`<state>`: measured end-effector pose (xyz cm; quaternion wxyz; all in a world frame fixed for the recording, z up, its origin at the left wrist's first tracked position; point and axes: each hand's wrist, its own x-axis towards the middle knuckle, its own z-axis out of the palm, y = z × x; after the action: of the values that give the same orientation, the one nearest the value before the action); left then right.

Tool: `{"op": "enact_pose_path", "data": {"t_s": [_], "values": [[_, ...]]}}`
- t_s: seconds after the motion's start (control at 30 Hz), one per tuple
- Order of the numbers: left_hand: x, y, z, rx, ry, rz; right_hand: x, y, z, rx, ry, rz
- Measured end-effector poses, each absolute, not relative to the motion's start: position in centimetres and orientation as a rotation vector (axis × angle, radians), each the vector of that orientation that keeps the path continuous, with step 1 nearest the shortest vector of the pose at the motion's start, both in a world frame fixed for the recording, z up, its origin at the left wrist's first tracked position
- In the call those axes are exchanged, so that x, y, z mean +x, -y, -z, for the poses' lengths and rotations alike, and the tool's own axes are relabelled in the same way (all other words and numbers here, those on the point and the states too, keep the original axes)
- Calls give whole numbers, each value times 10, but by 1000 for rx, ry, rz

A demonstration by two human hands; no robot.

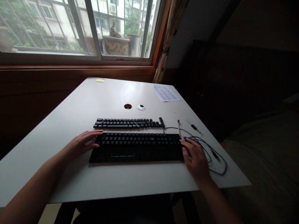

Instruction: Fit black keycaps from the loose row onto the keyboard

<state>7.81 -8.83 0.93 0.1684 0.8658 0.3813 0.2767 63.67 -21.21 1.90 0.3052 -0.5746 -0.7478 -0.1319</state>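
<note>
A black keyboard (137, 147) lies on the white table (93, 99), near its front edge. My left hand (83, 143) rests flat at the keyboard's left end, fingers stretched out and touching its top corner. My right hand (196, 157) lies at the right end, fingers spread over the edge and over the black cable (217, 161). Neither hand holds anything. Just behind the keyboard several loose black keycaps (128, 123) are laid out in rows.
A thin stick (178, 127) and a small screwdriver (194, 127) lie right of the keycaps. Further back are a round hole (127, 106), a white cap (141, 107), a printed sheet (165, 93) and a yellow note (100, 80). A window sits behind the table; a dark sofa stands to the right.
</note>
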Motion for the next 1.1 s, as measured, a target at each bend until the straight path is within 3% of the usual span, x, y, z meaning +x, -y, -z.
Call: {"op": "enact_pose_path", "data": {"t_s": [1.1], "values": [[79,94,-19,2502,-1078,-705,636,212,-18,-1527,1977,338]]}}
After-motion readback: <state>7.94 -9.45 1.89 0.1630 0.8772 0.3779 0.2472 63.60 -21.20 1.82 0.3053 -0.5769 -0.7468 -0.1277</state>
